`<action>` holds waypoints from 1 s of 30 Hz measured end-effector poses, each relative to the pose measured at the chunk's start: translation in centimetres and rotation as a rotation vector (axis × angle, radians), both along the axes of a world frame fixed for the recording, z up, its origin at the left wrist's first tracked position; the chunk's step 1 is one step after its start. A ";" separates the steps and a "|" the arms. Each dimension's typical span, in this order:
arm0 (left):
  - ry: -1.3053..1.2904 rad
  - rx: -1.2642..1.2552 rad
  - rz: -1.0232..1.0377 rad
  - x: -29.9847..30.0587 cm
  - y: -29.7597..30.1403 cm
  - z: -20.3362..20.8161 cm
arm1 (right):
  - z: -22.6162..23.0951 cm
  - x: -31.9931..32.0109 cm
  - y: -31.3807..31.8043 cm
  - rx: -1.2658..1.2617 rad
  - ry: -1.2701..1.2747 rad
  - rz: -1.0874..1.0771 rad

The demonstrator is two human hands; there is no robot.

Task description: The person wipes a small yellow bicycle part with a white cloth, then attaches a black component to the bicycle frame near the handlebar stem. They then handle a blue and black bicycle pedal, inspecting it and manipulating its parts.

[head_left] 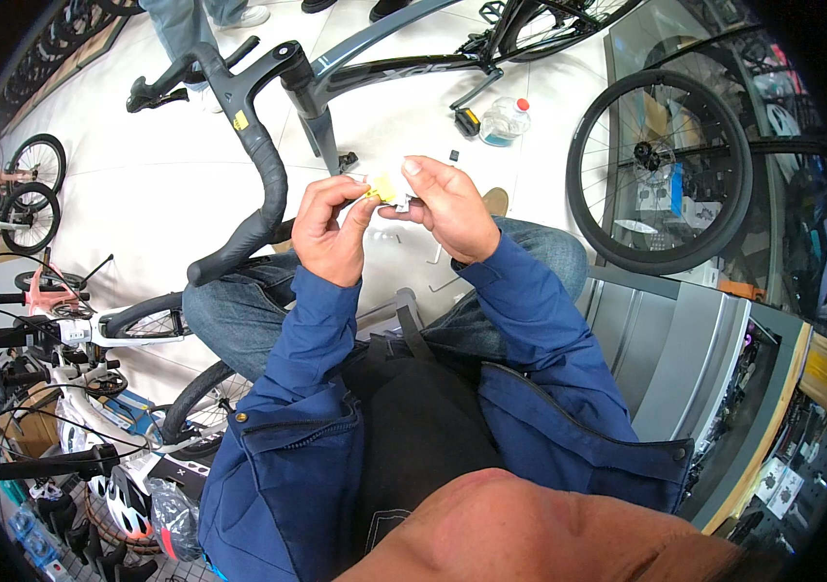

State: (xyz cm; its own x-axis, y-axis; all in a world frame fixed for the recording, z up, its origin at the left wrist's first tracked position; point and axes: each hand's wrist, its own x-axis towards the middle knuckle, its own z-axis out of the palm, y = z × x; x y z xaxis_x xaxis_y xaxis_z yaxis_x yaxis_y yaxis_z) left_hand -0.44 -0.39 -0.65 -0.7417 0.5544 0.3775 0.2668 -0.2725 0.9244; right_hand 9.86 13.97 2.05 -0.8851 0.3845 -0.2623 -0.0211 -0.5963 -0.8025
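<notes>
Head view: yellow piece (383, 187) between hands (330, 231) (454, 210); red-capped bottle (504, 123)

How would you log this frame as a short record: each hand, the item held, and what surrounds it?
Left hand: thumb and fingertips pinching the item's left side
Right hand: thumb and fingers gripping its right side
Item held: small yellow-and-white piece; exact kind unclear
Ahead: dark bicycle with drop handlebar
On floor: clear bottle with red cap, beyond the right hand
Right side: black spoked wheel
Top edge: another person's legs
</notes>
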 end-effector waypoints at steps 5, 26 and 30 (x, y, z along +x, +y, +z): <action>0.016 -0.079 0.021 -0.3 0.0 0.1 | 0.3 0.2 0.1 0.225 -0.081 -0.018; 0.251 -0.162 0.076 0.0 -0.2 1.1 | -0.3 -0.2 -0.2 0.310 0.036 0.023; 0.310 -0.166 0.069 0.4 -0.1 1.1 | -0.3 -0.1 0.3 0.352 -0.041 0.048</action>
State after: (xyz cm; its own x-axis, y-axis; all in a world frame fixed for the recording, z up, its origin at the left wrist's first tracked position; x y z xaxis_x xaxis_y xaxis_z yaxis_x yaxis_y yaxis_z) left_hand -0.01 -0.45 0.48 -0.6440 0.5794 0.4997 0.5541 -0.0971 0.8268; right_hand 9.76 14.26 1.75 -0.8959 0.4155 -0.1569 0.0366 -0.2830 -0.9584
